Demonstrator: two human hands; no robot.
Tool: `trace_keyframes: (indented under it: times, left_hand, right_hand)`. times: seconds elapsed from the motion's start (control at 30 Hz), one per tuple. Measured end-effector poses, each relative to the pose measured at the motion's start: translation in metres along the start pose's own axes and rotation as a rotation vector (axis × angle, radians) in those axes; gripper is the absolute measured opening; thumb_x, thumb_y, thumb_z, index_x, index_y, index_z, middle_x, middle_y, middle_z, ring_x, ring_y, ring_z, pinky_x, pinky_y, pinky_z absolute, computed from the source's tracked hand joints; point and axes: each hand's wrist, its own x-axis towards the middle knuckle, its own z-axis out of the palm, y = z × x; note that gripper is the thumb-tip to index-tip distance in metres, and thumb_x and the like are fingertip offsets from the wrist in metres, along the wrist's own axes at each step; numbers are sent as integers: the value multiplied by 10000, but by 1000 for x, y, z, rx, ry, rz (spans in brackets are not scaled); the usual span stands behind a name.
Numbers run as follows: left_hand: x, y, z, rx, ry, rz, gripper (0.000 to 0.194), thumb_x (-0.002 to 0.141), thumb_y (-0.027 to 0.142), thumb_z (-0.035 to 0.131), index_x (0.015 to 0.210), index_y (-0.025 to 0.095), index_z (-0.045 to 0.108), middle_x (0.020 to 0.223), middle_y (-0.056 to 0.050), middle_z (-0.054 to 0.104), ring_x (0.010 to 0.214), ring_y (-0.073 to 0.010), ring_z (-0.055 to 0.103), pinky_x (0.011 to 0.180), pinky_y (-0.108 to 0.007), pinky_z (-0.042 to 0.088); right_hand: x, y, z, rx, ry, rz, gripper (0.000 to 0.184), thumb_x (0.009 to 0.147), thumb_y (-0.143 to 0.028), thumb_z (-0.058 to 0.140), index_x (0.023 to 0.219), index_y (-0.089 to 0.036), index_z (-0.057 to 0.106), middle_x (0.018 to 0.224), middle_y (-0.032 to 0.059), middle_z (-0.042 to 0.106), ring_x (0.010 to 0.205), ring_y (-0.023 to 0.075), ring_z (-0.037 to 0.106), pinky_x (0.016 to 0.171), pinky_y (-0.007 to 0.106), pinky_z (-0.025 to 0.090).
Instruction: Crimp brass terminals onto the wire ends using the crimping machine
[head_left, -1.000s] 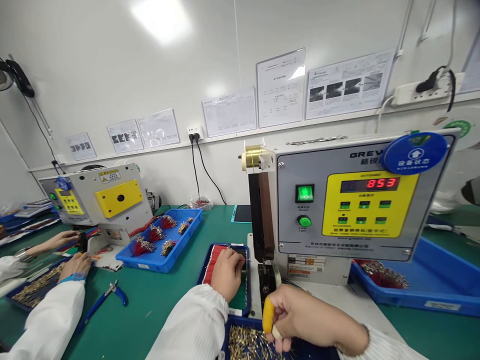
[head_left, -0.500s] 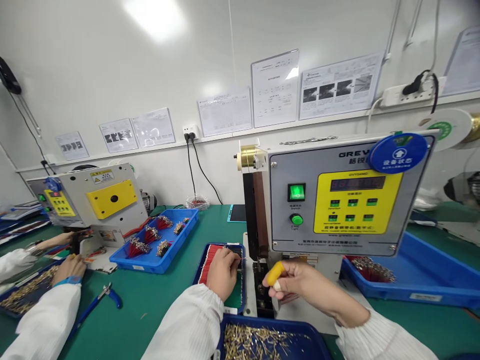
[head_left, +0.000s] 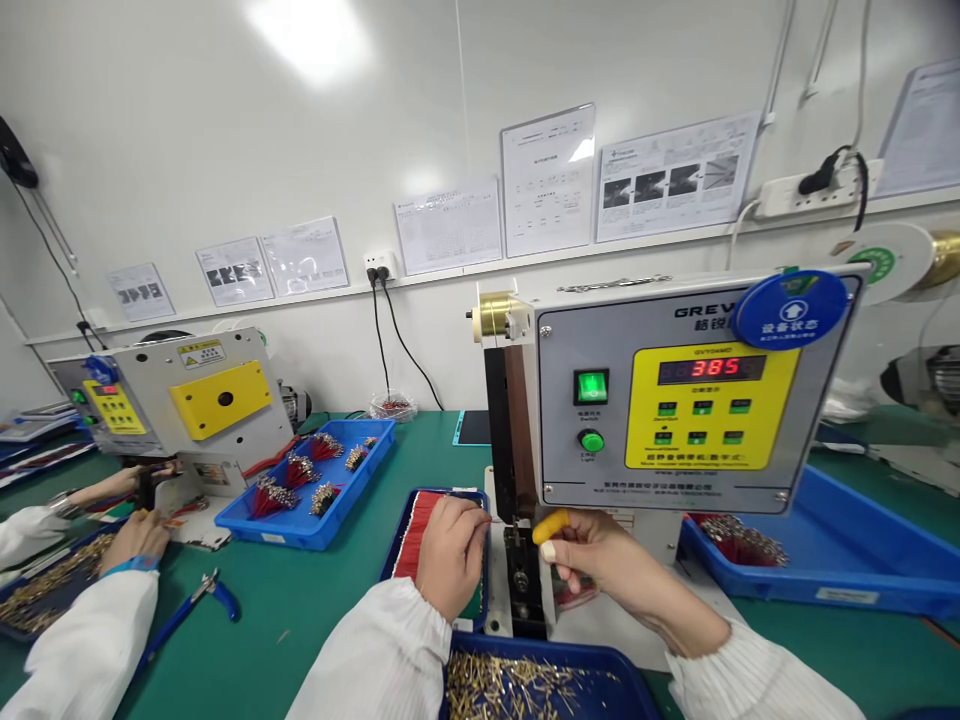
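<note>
My left hand (head_left: 452, 557) is closed in a pinch over a blue tray of red wires (head_left: 421, 530). A thin, pale wire end (head_left: 496, 520) sticks out from its fingertips towards the crimping head (head_left: 519, 560) of the machine. On the other side of that head is my right hand (head_left: 592, 552), with a yellow finger cot (head_left: 553, 525) on one finger. Its thumb and index finger are pressed together close to the head; whatever they hold is too small to make out. The grey crimping machine (head_left: 585, 470) has a lit red display (head_left: 712, 369).
A dark blue tray of brass-coloured scraps (head_left: 517, 685) sits in front of the machine. Blue bins with wire bundles stand at right (head_left: 847, 560) and left (head_left: 307, 495). Cutting pliers (head_left: 191, 605) lie on the green mat. At far left a co-worker's hands (head_left: 139, 540) work at another machine.
My left hand has shifted slightly right, towards the crimping head. My right hand has risen a little, its fingers now by the head. The display, dark before, shows red digits.
</note>
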Motion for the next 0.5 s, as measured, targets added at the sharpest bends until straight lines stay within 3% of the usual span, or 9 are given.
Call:
trace_keyframes:
  times: [0.17,0.33,0.5]
  left_hand:
    - [1,2,-1,2,14,20,196,954,164,426,952,189,621,948,-66,623,937,-181,540,833,-324,457]
    - [1,2,1,9,63,87,199,952,127,422,954,183,614,918,-56,608,896,-175,523,777,-309,454]
    - [1,1,2,28,100,135,179,939,93,450,965,182,603,889,-46,595,868,-169,507,748,-290,441]
  right_hand:
    - [0,1,3,-27,-43,61,388,680,-503,742,678,-160,561,495,-34,552,401,75,464,460,219,421]
    - [3,1,4,-10,46,-16,344,643,-446,796,702,-159,617,525,-27,575,449,84,496,465,207,394]
    - [5,5,0,75,13,-68,306,622,-392,823,772,-156,698,602,-14,615,532,99,530,549,230,437]
